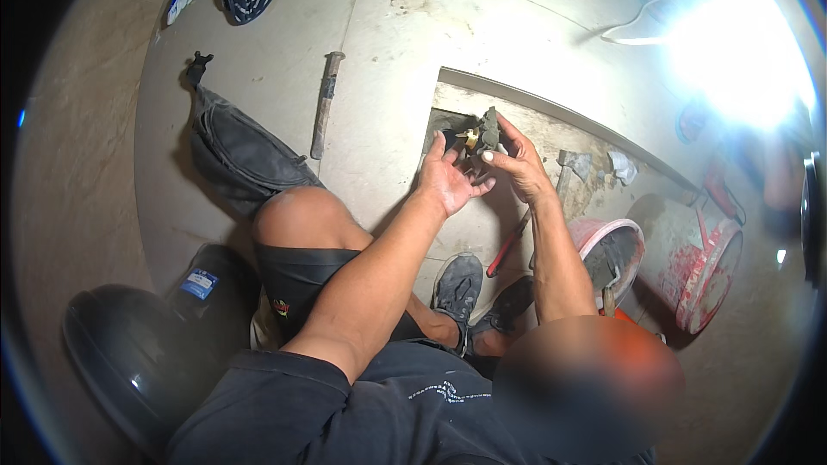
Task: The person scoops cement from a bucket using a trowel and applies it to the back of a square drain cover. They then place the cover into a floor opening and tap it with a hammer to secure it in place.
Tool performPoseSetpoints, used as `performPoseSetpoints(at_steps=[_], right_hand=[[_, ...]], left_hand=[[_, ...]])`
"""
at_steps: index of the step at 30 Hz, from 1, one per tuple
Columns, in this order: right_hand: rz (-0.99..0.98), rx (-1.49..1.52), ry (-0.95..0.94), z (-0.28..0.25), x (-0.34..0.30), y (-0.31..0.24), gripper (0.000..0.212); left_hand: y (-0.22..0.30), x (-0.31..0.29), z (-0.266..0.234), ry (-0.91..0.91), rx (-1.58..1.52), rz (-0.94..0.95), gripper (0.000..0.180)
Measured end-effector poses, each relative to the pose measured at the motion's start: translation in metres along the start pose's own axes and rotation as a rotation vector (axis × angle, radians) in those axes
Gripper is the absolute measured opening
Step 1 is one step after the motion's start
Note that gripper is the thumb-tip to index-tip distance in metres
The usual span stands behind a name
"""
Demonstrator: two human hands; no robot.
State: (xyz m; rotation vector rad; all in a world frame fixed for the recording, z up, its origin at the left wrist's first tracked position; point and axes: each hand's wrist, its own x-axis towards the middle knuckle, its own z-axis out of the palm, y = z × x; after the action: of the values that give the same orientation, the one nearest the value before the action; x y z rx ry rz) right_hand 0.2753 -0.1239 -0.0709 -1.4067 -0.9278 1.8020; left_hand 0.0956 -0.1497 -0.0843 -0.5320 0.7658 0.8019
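Both my hands are over a rectangular recess in the pale tiled floor. My right hand (521,164) pinches a rough lump of grey mortar (490,131) between thumb and fingers, at the right side of a brass fitting (469,139). Palm up, my left hand (449,182) lies just below the fitting with its fingers spread and nothing in it. Whether the left fingertips touch the fitting I cannot tell. A dark round opening shows partly behind the left fingertips.
A red-handled hammer (509,245) lies right of my shoes. Beyond it are a mortar bucket (622,232) and a tipped, red-stained bucket (713,275). Left are a chisel-like tool (326,105), a black waist bag (245,151) and a black rounded object (129,362). A bright lamp (741,52) glares.
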Motion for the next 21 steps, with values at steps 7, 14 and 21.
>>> performPoseSetpoints(at_steps=[7,14,21], right_hand=[[-0.136,-0.487,-0.014,0.007,0.022,-0.003,0.106],[-0.216,-0.833,-0.067,0.015,0.036,-0.005,0.107],[-0.249,-1.097,-0.051,0.037,0.045,-0.004,0.110]], left_hand=[[-0.009,0.017,-0.026,0.313,0.200,0.221,0.042],[-0.013,0.020,-0.024,0.503,0.232,0.282,0.022],[-0.017,0.016,-0.022,0.572,0.200,0.303,0.015]])
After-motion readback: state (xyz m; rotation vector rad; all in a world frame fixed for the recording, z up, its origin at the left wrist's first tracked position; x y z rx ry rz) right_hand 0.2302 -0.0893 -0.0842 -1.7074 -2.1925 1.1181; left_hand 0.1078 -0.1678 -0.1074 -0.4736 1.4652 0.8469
